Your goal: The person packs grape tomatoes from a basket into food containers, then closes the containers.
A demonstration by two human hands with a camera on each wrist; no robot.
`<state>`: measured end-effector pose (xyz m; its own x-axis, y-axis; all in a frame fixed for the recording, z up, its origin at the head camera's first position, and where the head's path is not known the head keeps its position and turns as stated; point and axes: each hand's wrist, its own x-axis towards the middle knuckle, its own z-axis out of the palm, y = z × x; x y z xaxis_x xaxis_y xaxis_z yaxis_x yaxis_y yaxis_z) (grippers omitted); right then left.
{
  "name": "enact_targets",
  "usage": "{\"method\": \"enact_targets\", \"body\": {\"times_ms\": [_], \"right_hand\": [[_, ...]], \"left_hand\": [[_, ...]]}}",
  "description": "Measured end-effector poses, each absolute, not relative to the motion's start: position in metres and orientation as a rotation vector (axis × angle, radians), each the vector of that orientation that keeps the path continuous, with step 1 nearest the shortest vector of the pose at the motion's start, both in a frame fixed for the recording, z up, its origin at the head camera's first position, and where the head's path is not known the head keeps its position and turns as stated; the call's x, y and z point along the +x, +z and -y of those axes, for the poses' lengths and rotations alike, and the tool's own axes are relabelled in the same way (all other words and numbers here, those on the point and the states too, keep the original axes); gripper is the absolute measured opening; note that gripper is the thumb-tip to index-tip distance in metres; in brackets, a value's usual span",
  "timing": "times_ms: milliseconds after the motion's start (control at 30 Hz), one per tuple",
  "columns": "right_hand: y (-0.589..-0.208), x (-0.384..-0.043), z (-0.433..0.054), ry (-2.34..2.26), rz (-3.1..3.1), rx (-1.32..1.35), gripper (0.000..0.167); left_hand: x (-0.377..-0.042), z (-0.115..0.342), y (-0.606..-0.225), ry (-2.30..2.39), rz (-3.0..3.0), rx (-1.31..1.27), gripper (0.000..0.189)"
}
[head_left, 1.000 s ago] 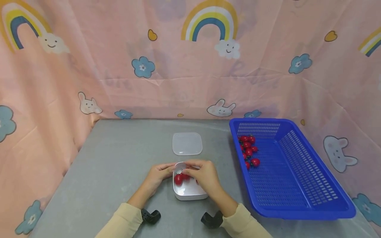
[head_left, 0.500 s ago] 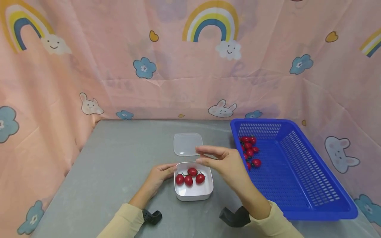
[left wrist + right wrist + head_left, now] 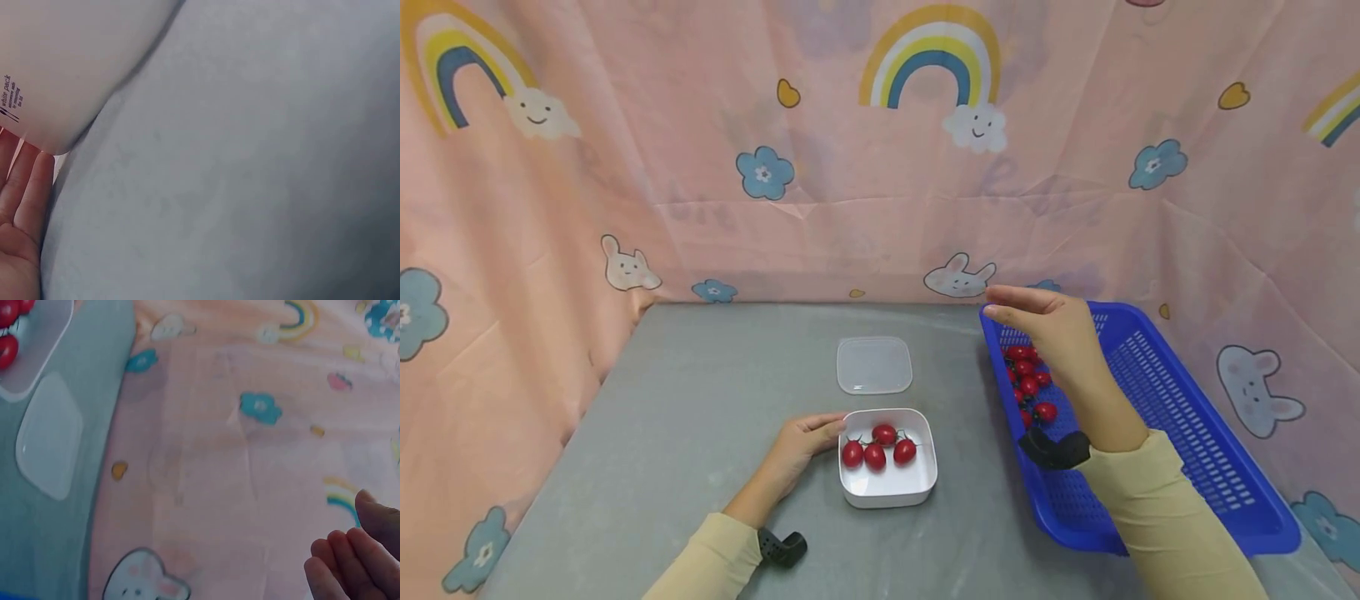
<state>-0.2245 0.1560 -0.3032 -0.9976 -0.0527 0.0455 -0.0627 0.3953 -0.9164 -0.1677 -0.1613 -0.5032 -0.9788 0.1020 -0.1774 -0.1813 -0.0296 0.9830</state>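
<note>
A white plastic box (image 3: 889,493) stands on the grey table, with several cherry tomatoes (image 3: 875,457) inside. My left hand (image 3: 797,446) touches the box at its far left corner. In the left wrist view, fingers (image 3: 34,194) lie straight against the box's printed wall (image 3: 56,75). My right hand (image 3: 1060,342) is raised over the left side of a blue basket (image 3: 1157,542), thumb and fingers apart and nothing visible between them. The right wrist view also shows that hand (image 3: 356,562) holding nothing. More cherry tomatoes (image 3: 1026,368) lie along the basket's left wall, partly below the hand.
A translucent lid (image 3: 874,365) lies flat on the table (image 3: 715,417) behind the box. The blue basket takes up the right side. A pink patterned curtain (image 3: 850,200) hangs behind the table and down both sides.
My right hand has left the box, where it was over the tomatoes, and moved right and up to above the basket. My left hand has stayed at the box.
</note>
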Motion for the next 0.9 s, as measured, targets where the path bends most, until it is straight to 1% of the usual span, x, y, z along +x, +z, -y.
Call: {"method": "enact_targets", "body": {"times_ms": [200, 333, 467, 567, 767, 900], "right_hand": [[-0.321, -0.252, -0.183, 1.708, 2.631, -0.005, 0.062], [-0.336, -0.266, -0.199, 1.697, 2.637, -0.135, 0.069], [-0.352, -0.277, -0.212, 1.739, 2.593, -0.275, 0.073], [-0.363, -0.284, -0.220, 1.798, 2.522, -0.330, 0.072], [-0.381, -0.297, -0.233, 1.905, 2.409, -0.345, 0.062], [-0.391, -0.301, -0.241, 1.976, 2.404, -0.425, 0.064]], "left_hand": [[-0.167, 0.161, -0.505, 2.125, -2.023, -0.096, 0.039], [-0.168, 0.161, -0.504, 2.127, -2.037, -0.091, 0.040], [-0.169, 0.161, -0.503, 2.118, -2.045, -0.084, 0.039], [-0.168, 0.162, -0.503, 2.116, -2.043, -0.080, 0.039], [-0.169, 0.162, -0.503, 2.124, -2.041, -0.076, 0.039], [-0.168, 0.161, -0.502, 2.126, -2.039, -0.072, 0.039]]}}
